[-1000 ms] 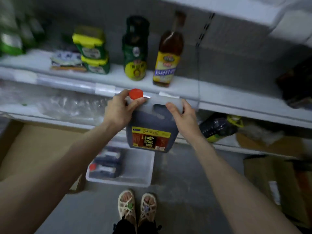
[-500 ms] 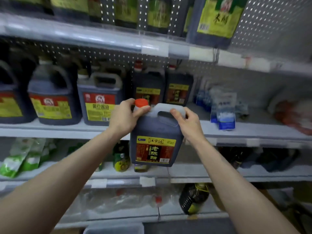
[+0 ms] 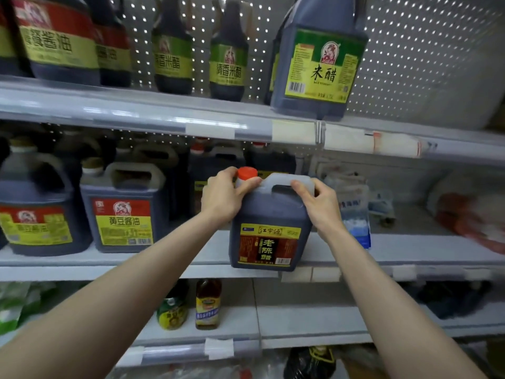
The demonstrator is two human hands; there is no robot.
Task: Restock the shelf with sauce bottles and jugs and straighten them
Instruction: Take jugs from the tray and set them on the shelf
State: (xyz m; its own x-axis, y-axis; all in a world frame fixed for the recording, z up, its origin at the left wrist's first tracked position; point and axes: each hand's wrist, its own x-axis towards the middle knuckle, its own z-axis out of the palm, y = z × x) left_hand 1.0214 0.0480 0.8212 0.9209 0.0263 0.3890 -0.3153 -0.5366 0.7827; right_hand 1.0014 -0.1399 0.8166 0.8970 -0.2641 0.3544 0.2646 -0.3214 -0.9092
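Note:
I hold a dark vinegar jug (image 3: 269, 231) with a red cap and a brown-and-yellow label, upright at the front edge of the middle shelf (image 3: 164, 259). My left hand (image 3: 222, 195) grips its neck just under the cap. My right hand (image 3: 318, 203) curls round the white top handle. Its base overlaps the shelf's front lip; whether it rests there I cannot tell. Directly behind it stand two similar dark jugs (image 3: 218, 165), mostly hidden.
Two large soy sauce jugs (image 3: 123, 209) stand left on the middle shelf; blue-and-white packets (image 3: 352, 212) sit right of my jug. The top shelf carries bottles and a green-labelled rice vinegar jug (image 3: 319, 58). Two small bottles (image 3: 207, 305) stand on the lower shelf.
I have lifted the jug from near floor level up to the middle shelf, and my view rose with it. Both hands kept their grip.

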